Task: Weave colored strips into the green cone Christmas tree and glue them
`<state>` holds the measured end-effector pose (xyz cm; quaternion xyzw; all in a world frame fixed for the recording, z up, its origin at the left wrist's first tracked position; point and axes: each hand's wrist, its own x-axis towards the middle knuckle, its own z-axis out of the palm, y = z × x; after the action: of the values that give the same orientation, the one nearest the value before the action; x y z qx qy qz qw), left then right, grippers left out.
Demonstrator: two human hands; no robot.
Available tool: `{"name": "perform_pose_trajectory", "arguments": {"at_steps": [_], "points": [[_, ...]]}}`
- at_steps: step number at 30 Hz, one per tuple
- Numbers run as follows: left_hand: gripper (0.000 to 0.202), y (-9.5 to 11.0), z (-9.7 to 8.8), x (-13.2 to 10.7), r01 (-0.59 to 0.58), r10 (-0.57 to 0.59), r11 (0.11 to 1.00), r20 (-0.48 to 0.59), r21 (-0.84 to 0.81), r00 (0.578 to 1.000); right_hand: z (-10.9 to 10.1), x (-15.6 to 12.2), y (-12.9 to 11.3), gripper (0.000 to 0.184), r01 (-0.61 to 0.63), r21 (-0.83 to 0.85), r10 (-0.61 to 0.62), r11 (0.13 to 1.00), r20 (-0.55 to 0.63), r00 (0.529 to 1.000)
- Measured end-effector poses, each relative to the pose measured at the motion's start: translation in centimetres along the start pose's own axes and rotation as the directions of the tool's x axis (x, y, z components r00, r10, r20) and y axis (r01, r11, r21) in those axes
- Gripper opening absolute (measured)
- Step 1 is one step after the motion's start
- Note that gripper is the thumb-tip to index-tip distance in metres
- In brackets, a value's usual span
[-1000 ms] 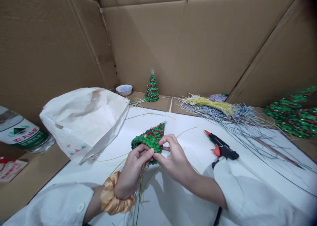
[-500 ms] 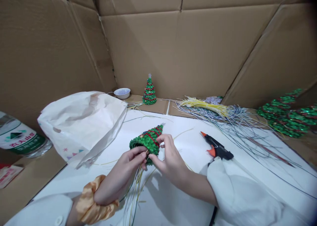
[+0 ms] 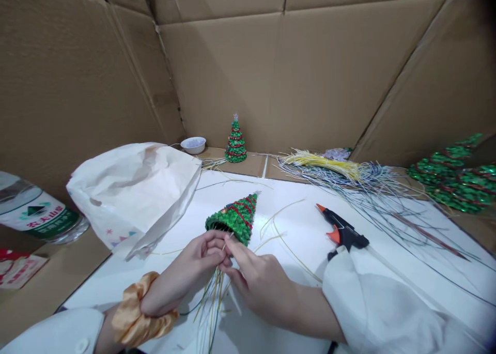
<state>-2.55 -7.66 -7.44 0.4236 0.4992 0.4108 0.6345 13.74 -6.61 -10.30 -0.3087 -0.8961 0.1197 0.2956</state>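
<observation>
A small green sequin Christmas tree (image 3: pixel 234 218) with red trim is held tilted above the white tabletop (image 3: pixel 294 230), its tip pointing up and right. My left hand (image 3: pixel 194 268) is closed, pinching the thin wire stems (image 3: pixel 211 307) that hang from the tree's base. My right hand (image 3: pixel 256 281) is closed too, its fingertips pinching the same stems just under the base, touching the left fingers. An orange scrunchie (image 3: pixel 134 318) sits on my left wrist.
A black and orange glue gun (image 3: pixel 341 232) lies to the right. Behind it spread bundles of yellow and grey wires (image 3: pixel 341 170). A finished tree (image 3: pixel 235 146) and a white bowl (image 3: pixel 194 144) stand at the back. A white paper bag (image 3: pixel 135 191) and a bottle (image 3: pixel 33 214) lie left; green sequin strings (image 3: pixel 453 181) right.
My right hand slid from the tree's side down to the stems under its base. Both hands drew back toward me, and the tree now stands clear above the fingers.
</observation>
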Motion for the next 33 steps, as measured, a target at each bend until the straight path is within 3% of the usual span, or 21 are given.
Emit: {"name": "perform_pose_trajectory", "arguments": {"at_steps": [4, 7, 12, 15, 19, 24, 29, 33], "points": [[0.022, -0.2, 0.2, 0.6, -0.032, 0.033, 0.999, -0.056, 0.012, 0.998, 0.0, -0.3, -0.7, 0.052, -0.017, -0.063, 0.022, 0.998, 0.075, 0.997], [0.025, -0.4, 0.2, 0.7, -0.039, 0.04, 0.999, -0.038, 0.026, 0.998, -0.1, -0.6, -0.9, 0.054, 0.03, -0.094, -0.023, 0.995, 0.08, 0.997], [0.025, -0.8, 0.2, 0.9, -0.026, 0.026, 0.996, 0.0, 0.08, 1.0, -1.2, 0.1, -0.1, 0.028, 0.119, -0.064, -0.128, 0.991, -0.155, 0.98], [0.009, -0.9, 0.6, 1.4, -0.049, 0.05, 0.99, -0.003, 0.13, 0.999, -2.0, 1.2, 1.1, 0.017, -0.002, -0.019, -0.002, 1.0, -0.253, 0.968], [0.024, -1.1, 1.2, 2.1, -0.025, 0.036, 0.993, -0.09, 0.119, 0.995, -2.3, 2.3, 2.8, 0.011, -0.185, 0.148, 0.215, 0.971, -0.22, 0.951], [0.029, -1.4, 1.7, 2.9, -0.013, 0.011, 1.0, -0.17, -0.011, 0.985, -1.7, 2.3, 3.5, 0.014, -0.219, 0.221, 0.258, 0.95, -0.166, 0.952], [0.026, -1.6, 1.7, 3.8, 0.008, -0.038, 0.983, -0.159, -0.181, 0.986, -1.2, 2.1, 3.6, 0.016, -0.222, 0.277, 0.275, 0.935, -0.168, 0.947], [0.027, -1.7, 1.5, 4.0, 0.019, -0.055, 0.975, -0.158, -0.221, 0.986, -1.0, 2.1, 3.7, 0.015, -0.234, 0.323, 0.301, 0.917, -0.177, 0.937]]}}
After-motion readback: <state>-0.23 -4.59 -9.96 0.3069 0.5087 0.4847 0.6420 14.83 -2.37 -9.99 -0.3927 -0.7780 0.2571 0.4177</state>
